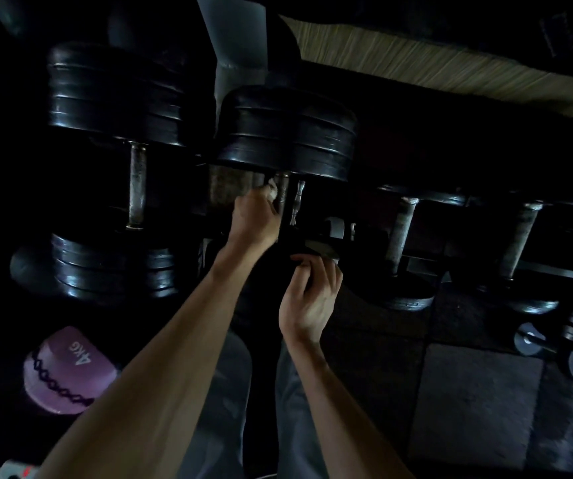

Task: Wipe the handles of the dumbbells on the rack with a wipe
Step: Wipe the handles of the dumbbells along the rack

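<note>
Wipe (272, 191), a small white wad, sits pressed against the upper end of a dumbbell handle (282, 198), just under the big black head of the middle dumbbell (287, 133) on the rack. The left hand (255, 217) grips the wipe, fingers curled tight around it, knuckles toward the camera, wrist bent slightly and the forearm stretched up from the lower left. Only a bit of the wipe shows past the fingers.

The right hand (309, 299) hangs lower and nearer, beside the near end of the same dumbbell. Its fingers are curled inward at a dark edge there; whether they truly hold anything cannot be told in the gloom. Its forearm comes up from the bottom edge.

To the left, a larger dumbbell (119, 167) lies with its knurled bar running front to back between stacked black plates. Toward the rack's right end, two more handles (403, 229) (520, 240) slope down to their near heads. A pale upright post (233, 39) of the rack rises behind the middle dumbbell.

Below the rack's left end, a purple medicine ball (67, 371) marked 4KG lies on the floor. The floor is dark rubber tiles (475, 402), and small dumbbells (554, 344) lie on it at the right edge. The room is very dim.
</note>
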Motion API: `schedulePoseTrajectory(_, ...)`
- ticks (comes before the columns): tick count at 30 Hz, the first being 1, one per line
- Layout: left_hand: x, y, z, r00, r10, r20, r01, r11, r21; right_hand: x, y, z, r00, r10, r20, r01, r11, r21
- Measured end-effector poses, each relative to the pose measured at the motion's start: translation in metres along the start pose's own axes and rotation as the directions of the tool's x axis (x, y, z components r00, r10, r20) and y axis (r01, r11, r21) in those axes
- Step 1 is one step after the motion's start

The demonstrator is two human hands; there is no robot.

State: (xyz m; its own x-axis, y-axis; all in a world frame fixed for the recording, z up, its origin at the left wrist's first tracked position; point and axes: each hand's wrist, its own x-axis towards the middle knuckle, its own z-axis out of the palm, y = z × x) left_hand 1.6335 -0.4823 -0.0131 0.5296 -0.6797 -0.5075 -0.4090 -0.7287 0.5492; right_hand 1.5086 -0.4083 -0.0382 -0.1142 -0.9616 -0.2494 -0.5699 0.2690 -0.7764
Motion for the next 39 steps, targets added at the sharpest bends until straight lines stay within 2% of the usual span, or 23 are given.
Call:
schedulePoseTrajectory(3,0.004,0.003,-0.005,0.997,-0.071,0.037,0.074,0.994,-0.079,0.000,0.001,0.000,1.000,-0.005,0.003,0.005,1.000,0.001)
schedulePoseTrajectory(6,-0.014,0.001,0.000,1.000,-0.014,-0.021,0.014,1.000,0.016,0.001,0.002,0.000,1.000,-0.008,0.002,0.008,1.000,0.006)
schedulePoseTrajectory(9,-0.013,0.004,0.002,1.000,-0.018,-0.013,0.019,0.998,0.063,0.001,0.002,0.001,1.000,-0.015,0.004,0.015,1.000,0.011)
schedulePoseTrajectory(12,0.003,0.003,-0.002,0.993,-0.107,0.058,0.110,0.992,-0.054,0.001,0.002,0.000,1.000,-0.030,0.006,0.030,0.999,0.013)
schedulePoseTrajectory(18,-0.017,-0.003,-0.006,0.998,-0.055,0.018,0.055,0.998,-0.019,0.001,0.002,0.000,1.000,-0.026,0.003,0.026,1.000,0.009)
schedulePoseTrajectory(22,0.006,-0.007,-0.006,0.985,-0.121,0.121,0.134,0.986,-0.099,0.002,0.003,0.000,0.999,-0.027,0.016,0.027,1.000,0.007)
schedulePoseTrajectory(24,0.003,-0.007,-0.005,0.989,-0.103,0.105,0.110,0.992,-0.069,0.001,0.002,0.000,1.000,-0.023,0.014,0.023,1.000,0.010)
schedulePoseTrajectory(28,-0.025,-0.005,-0.001,1.000,-0.024,-0.013,0.025,0.997,0.068,0.000,0.002,-0.001,1.000,-0.023,0.006,0.022,1.000,0.011)
schedulePoseTrajectory(33,-0.007,0.002,0.000,0.998,-0.058,0.039,0.056,0.997,0.045,0.000,0.001,0.000,1.000,-0.014,0.009,0.014,1.000,0.007)
schedulePoseTrajectory(39,-0.033,0.001,0.005,1.000,-0.006,-0.015,0.007,0.991,0.131,0.001,0.002,-0.001,1.000,-0.011,0.013,0.011,1.000,-0.002)
